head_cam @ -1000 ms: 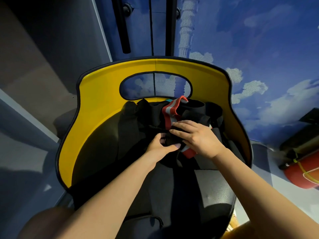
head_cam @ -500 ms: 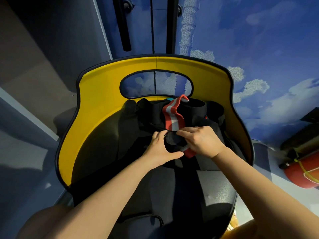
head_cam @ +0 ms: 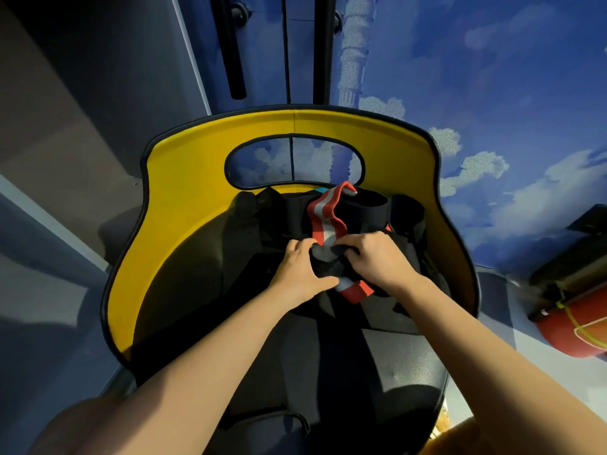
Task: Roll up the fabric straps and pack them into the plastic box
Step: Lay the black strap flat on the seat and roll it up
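Overhead, the head view is showing the left hand (head_cam: 300,269) and right hand (head_cam: 374,257) both gripping a dark roll of strap (head_cam: 326,261), its red-and-white striped tail (head_cam: 325,221) trailing up, lying on a black seat (head_cam: 404,353) with a yellow backrest (head_cam: 184,198).

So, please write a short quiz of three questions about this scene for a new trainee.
1. True or false: both hands grip the dark fabric roll.
2. Which colours has the striped strap? A) red and grey B) green and white C) all blue
3. Fill in: the straps lie on a chair with a ____ backrest.

Key: 1. True: the left hand and the right hand hold it from each side. 2. A. 3. yellow.
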Tool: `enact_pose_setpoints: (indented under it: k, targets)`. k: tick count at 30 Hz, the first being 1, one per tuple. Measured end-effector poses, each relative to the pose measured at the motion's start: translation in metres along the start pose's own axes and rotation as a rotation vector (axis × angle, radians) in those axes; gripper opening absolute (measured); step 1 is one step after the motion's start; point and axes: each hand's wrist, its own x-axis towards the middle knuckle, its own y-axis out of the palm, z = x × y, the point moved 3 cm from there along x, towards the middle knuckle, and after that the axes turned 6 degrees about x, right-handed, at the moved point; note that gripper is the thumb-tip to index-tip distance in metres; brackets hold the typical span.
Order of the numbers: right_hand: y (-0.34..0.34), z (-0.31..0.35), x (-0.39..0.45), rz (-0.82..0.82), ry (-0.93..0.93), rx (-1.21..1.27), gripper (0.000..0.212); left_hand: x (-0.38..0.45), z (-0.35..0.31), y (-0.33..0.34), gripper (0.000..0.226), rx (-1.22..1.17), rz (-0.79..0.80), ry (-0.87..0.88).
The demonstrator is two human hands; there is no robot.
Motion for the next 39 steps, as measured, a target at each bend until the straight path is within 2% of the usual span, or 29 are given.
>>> enact_pose_setpoints:
  k: [4,6,8,11,14,17,20,23,26,28,32,36,39]
  targets:
    - [-0.008,0.015,-0.007,0.166,-0.206,0.026,0.045,0.000,0.008,-0.005,0.079,-0.043,0.000,-0.042]
    - [-0.005,0.022,-0.009,0.126,-0.223,0.028,0.049,0.000,0.006,-0.004,0.074,-0.045,-0.022,-0.052]
    - [0.003,0.024,-0.008,0.018,-0.192,0.001,0.049,-0.001,0.003,-0.002,0.072,-0.034,-0.049,-0.053]
    - [0.009,0.026,-0.003,-0.126,-0.177,-0.001,0.033,-0.001,0.002,0.000,0.080,-0.021,-0.063,-0.078]
    - [0.009,0.030,-0.004,-0.196,-0.270,-0.127,0.035,-0.001,0.002,0.000,0.087,0.022,-0.056,-0.080]
    - [0.009,0.032,-0.005,-0.188,-0.426,-0.276,0.031,-0.002,0.002,0.001,0.091,0.037,-0.048,-0.053]
    - [0.010,0.025,-0.004,-0.068,-0.452,-0.245,0.030,-0.002,0.007,0.003,0.091,-0.003,-0.022,-0.070]
    - [0.012,0.023,-0.007,-0.015,-0.452,-0.231,0.031,0.002,0.014,0.000,0.078,-0.225,0.067,-0.074]
    - [0.004,0.022,-0.010,-0.095,-0.464,-0.219,0.028,0.004,0.021,-0.007,0.058,-0.624,0.150,-0.068]
    - [0.000,0.023,-0.011,-0.153,-0.459,-0.189,0.027,0.003,0.024,-0.011,0.045,-0.700,0.147,-0.109]
    - [0.003,0.024,-0.013,-0.156,-0.344,-0.095,0.029,0.006,0.024,-0.010,0.035,-0.707,0.131,-0.136]
    - [-0.008,0.021,-0.009,-0.272,-0.052,0.150,0.016,0.009,0.022,-0.008,0.027,-0.703,0.118,-0.132]
    - [-0.011,0.015,-0.006,-0.290,0.170,0.272,0.016,0.010,0.019,-0.006,0.021,-0.716,0.102,-0.138]
